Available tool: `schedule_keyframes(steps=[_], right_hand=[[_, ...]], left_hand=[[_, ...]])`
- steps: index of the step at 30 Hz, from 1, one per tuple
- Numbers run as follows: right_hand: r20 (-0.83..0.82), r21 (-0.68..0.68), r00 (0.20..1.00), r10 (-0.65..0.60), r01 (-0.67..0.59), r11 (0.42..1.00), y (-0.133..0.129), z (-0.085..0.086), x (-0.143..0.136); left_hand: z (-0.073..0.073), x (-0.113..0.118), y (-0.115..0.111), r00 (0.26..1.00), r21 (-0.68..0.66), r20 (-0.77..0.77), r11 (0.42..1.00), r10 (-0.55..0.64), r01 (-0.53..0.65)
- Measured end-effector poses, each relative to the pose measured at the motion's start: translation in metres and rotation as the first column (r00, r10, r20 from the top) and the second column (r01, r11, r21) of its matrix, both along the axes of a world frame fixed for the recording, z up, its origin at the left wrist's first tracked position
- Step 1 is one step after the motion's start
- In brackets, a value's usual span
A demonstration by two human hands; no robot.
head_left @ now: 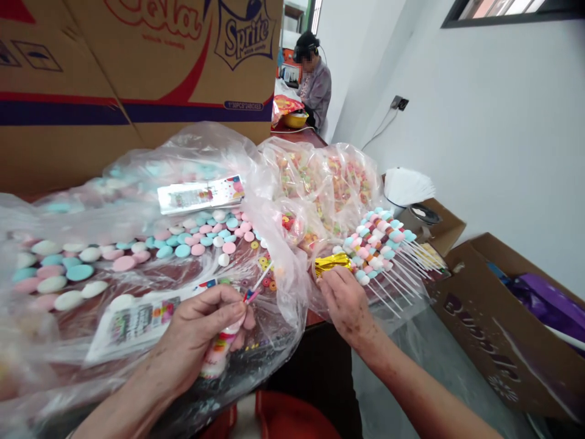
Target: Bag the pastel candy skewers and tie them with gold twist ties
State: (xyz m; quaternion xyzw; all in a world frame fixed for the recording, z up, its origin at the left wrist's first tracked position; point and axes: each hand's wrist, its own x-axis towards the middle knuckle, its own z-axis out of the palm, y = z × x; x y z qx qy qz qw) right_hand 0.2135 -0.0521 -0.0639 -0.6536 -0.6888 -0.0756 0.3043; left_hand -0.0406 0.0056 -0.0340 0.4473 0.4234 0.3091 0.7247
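Observation:
My left hand [208, 314] is closed round the gathered neck of a small printed bag of candy [216, 355], whose white stick [262, 277] pokes out up and to the right. At the bundle of gold twist ties [333, 263], my right hand [350, 305] has its fingers pinched together on the near end; its fingertips are partly hidden. Just beyond that hand lies a pile of marshmallow-like candy skewers [381, 238] in pink, blue, white and brown, their white sticks pointing right. Flat printed bags [132, 323] lie beside my left hand.
Loose pastel candies [196, 244] spread over clear plastic at the left, with a stack of printed bags [201, 195] above them. Plastic sacks of ring-shaped candies [324, 183] stand behind. A large carton [183, 67] blocks the back left; an open box [507, 335] sits right. Another person [315, 85] works farther back.

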Motion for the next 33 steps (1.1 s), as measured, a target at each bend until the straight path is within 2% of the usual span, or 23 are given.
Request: schedule_keyframes(steps=[4,7,10,16,19,21,24,28,31,33], right_hand=[[-0.103,0.056,0.994,0.038,-0.033,0.998,0.003,0.015,-0.012],[-0.215,-0.008,0.958,0.191,-0.197,0.980,0.006,0.027,-0.037],[-0.325,-0.074,0.900,0.292,-0.332,0.940,0.008,0.031,-0.062],[-0.559,-0.236,0.788,0.256,-0.448,0.863,0.009,0.031,-0.080],[-0.676,-0.254,0.704,0.218,-0.500,0.828,0.009,0.032,-0.081],[-0.704,-0.244,0.682,0.196,-0.492,0.836,0.009,0.031,-0.081],[-0.667,-0.214,0.718,0.198,-0.440,0.872,0.008,0.028,-0.082],[-0.541,-0.116,0.777,0.323,-0.449,0.886,0.007,0.024,-0.085],[-0.150,0.026,0.907,0.394,-0.395,0.918,0.008,0.025,-0.086],[0.147,0.077,0.891,0.429,-0.443,0.893,0.011,0.030,-0.084]], left_hand=[[0.006,0.004,-0.006,0.996,0.065,0.075,0.997,-0.037,0.032],[0.009,0.012,-0.012,0.994,0.038,0.074,0.996,-0.084,0.082],[0.008,0.018,-0.016,0.992,-0.036,0.111,0.997,-0.067,0.071],[-0.002,0.015,-0.022,0.983,-0.091,0.167,0.994,0.071,-0.056],[-0.004,0.011,-0.022,0.980,-0.060,0.141,0.990,0.138,-0.131],[-0.004,0.010,-0.021,0.974,-0.046,0.145,0.984,0.175,-0.170],[-0.006,0.012,-0.020,0.970,-0.066,0.157,0.982,0.184,-0.175],[-0.011,0.016,-0.021,0.975,-0.062,0.113,0.981,0.192,-0.186],[-0.006,0.015,-0.016,0.986,0.022,0.023,0.986,0.164,-0.165],[0.003,0.011,-0.008,0.991,0.035,-0.120,0.998,0.052,-0.048]])
